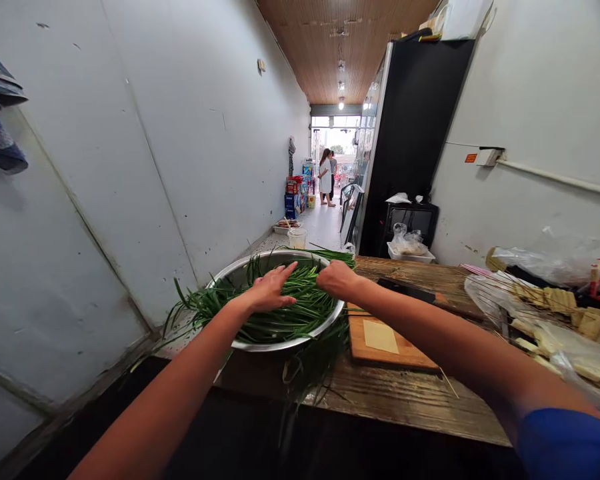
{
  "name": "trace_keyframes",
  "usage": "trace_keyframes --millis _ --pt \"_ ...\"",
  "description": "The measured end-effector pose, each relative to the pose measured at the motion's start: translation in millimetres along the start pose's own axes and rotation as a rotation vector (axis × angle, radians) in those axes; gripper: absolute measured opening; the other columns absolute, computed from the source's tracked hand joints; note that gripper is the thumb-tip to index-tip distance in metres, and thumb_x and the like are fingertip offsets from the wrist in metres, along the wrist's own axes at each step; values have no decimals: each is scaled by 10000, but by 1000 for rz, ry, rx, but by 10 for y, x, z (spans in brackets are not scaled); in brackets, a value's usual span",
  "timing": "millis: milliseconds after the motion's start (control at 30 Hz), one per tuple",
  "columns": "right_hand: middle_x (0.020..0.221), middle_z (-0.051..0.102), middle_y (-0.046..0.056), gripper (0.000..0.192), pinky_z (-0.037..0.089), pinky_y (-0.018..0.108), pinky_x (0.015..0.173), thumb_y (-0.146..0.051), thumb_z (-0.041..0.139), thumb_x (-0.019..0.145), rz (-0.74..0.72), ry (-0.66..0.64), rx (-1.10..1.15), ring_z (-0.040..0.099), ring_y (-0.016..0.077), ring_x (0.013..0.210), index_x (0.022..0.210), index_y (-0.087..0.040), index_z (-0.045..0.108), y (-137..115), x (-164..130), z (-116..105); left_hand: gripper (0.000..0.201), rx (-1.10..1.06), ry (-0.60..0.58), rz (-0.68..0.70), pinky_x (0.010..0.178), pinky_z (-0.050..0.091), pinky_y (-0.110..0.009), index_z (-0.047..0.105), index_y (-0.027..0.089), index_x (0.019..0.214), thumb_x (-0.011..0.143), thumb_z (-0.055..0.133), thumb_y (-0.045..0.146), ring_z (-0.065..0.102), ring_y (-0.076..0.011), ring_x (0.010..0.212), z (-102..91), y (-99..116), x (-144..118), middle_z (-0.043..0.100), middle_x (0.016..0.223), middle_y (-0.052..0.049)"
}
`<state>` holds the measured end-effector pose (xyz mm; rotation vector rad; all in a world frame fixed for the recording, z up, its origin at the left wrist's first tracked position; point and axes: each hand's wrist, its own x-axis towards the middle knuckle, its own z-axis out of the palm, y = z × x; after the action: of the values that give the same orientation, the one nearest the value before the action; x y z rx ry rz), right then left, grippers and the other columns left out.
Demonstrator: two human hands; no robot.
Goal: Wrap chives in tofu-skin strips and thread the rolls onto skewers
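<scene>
A wide metal bowl (325,327) heaped with long green garlic chives (285,317) stands on the wooden table. Some leaves hang over its left side and its front rim. My left hand (273,288) is open above the chives, fingers spread. At the bowl's right rim my right hand (339,280) is closed, knuckles up. What its fingers hold, if anything, is hidden. More chives (333,253) lie behind that hand. Below my right forearm is a wooden cutting board (415,353) with a flat, pale yellow square sheet (380,336) on it.
A dark flat blade-like object (405,291) lies behind the board. To the right are thin skewers (485,283), pale folded pieces (555,300) and plastic bags (580,340). A wall (105,167) rises close on the left. Two people (326,177) stand far down the passage.
</scene>
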<state>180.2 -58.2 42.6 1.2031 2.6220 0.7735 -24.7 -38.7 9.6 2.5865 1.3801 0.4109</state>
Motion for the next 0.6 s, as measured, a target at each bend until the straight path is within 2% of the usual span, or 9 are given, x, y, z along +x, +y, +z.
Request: trace_keyframes --millis 67,167,267,433,533,600 --pt "838 688 133 231 374 290 602 -85 444 797 4 -11 5 628 207 737 805 -120 673 44 0 -67 708 -20 56 55 1025 293 -385 287 209 1374 742 536 410 328 -241 1286 -73 35 -6 356 1408 -89" --pt "856 688 146 235 373 287 608 -76 443 789 29 -19 -8 634 216 763 816 -112 674 142 -24 -164 446 -88 159 133 1013 321 -354 506 233 1231 821 426 389 434 -201 1206 -154 112 41 528 1276 -43" --pt "851 685 168 227 372 295 652 -84 444 795 32 24 -49 633 207 753 809 -100 670 229 -66 -277 395 -174 219 161 971 365 -338 579 221 1156 838 404 378 505 -196 1118 -178 214 127 599 1183 -37" --pt "819 683 170 262 358 319 689 -97 413 815 -20 98 -82 623 201 729 775 -91 672 255 -155 -421 422 -306 169 207 900 398 -288 572 160 1161 841 400 374 552 -185 989 -89 437 325 644 1076 -55" --pt "828 678 175 277 349 328 698 -99 393 825 2 138 -84 617 204 733 802 -77 668 281 -231 -414 377 -379 127 235 781 426 -253 620 127 1056 840 399 343 564 -149 786 -9 532 453 664 832 -39" --pt "837 675 179 273 344 330 686 -89 393 818 38 138 -92 614 210 736 813 -70 665 344 -307 -371 365 -410 112 219 682 419 -232 636 115 996 839 391 334 526 -123 652 31 530 516 616 684 -16"
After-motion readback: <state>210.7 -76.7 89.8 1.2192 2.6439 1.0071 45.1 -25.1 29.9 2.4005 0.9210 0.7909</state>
